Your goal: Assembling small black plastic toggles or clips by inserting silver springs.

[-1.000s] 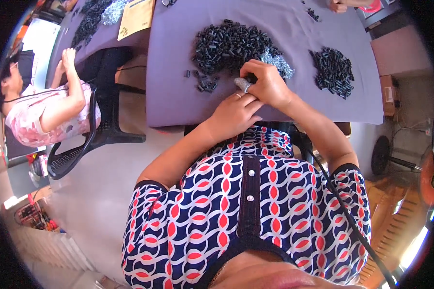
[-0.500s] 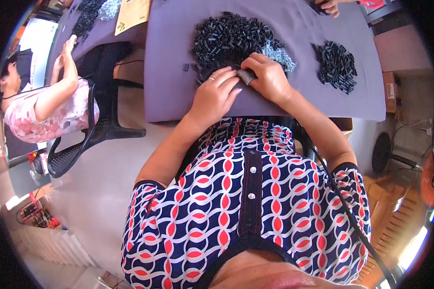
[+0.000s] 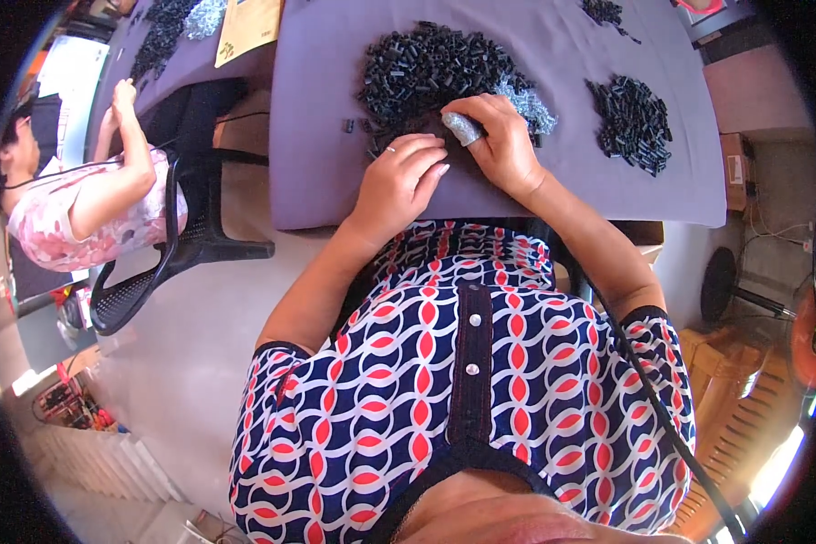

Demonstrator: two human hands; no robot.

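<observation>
My left hand (image 3: 397,179), with a ring on one finger, is at the near edge of a big heap of small black plastic tubes (image 3: 431,65). Its fingers are bent and closed; what they may hold is too small to make out. Just to its right, my right hand (image 3: 506,145) has its fingers curled down beside the heap of small silvery metal pieces (image 3: 532,111). A grey cover (image 3: 463,129) wraps its thumb. Anything pinched in that hand is hidden. A narrow gap separates the two hands.
A grey-purple cloth (image 3: 644,195) covers the table. Another pile of black tubes (image 3: 632,125) lies to the right, and a smaller one (image 3: 605,11) at the far right. At the left, a person (image 3: 91,195) sits on a black chair (image 3: 174,245) by another table with a tan envelope (image 3: 249,32).
My hands have moved slightly apart, and my right thumb has turned so its grey cover shows more. The other person's hand at the far right has left the view.
</observation>
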